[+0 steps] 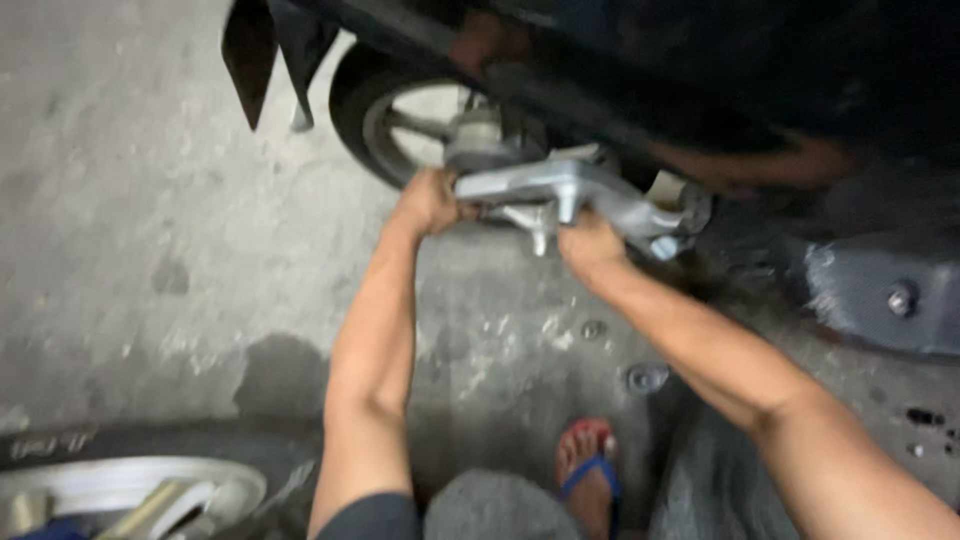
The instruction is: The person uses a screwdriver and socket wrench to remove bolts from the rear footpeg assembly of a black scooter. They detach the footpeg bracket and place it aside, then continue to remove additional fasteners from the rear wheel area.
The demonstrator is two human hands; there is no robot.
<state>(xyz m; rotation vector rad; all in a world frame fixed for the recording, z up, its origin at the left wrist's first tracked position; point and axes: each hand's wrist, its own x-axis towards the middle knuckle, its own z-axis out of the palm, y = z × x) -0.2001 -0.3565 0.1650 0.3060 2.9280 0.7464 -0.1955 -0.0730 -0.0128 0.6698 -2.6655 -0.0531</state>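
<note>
A silver metal bracket arm (560, 190) sits beside the rear wheel (400, 125) of a dark scooter. My left hand (430, 200) grips the bracket's left end, close to the wheel hub. My right hand (590, 245) holds the bracket from below, near its middle. Both arms reach forward from the bottom of the view. The picture is blurred, so finger detail is unclear.
The scooter's dark body (700, 70) fills the top right. A grey metal part with a bolt (890, 300) lies at right. Small round parts (645, 378) rest on the stained concrete floor (150, 200). My foot in a blue sandal (590, 470) is below; another wheel (120, 495) sits bottom left.
</note>
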